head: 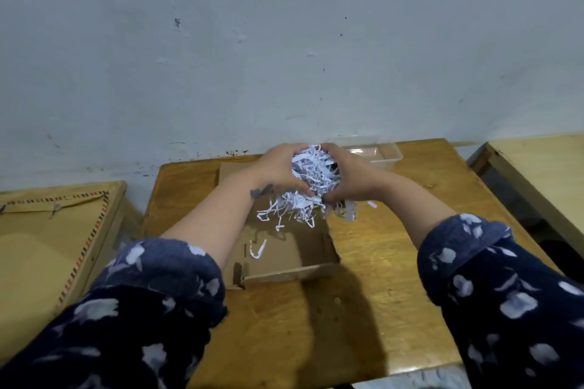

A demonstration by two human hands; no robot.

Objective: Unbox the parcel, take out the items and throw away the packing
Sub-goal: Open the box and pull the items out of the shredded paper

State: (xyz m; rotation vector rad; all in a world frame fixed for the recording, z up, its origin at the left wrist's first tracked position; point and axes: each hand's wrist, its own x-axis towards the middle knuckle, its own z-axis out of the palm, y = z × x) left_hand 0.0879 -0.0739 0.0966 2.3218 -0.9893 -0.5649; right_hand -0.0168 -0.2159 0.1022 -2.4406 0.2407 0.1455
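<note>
A flat brown cardboard box [284,257] lies open on the wooden table [373,278], its lid flap resting flat toward the wall. Above the box I hold a bundle of white shredded paper [313,175] between both hands. My left hand [279,169] cups it from the left and my right hand [350,175] presses from the right. Loose strips hang down from the bundle toward the box. One stray strip [257,250] lies on the box floor. Whatever else the box holds is not visible.
A clear plastic tray [384,153] stands at the back of the table against the grey wall. A light wooden board with a patterned edge [53,246] sits to the left. Another table [543,174] stands to the right, with a dark gap between.
</note>
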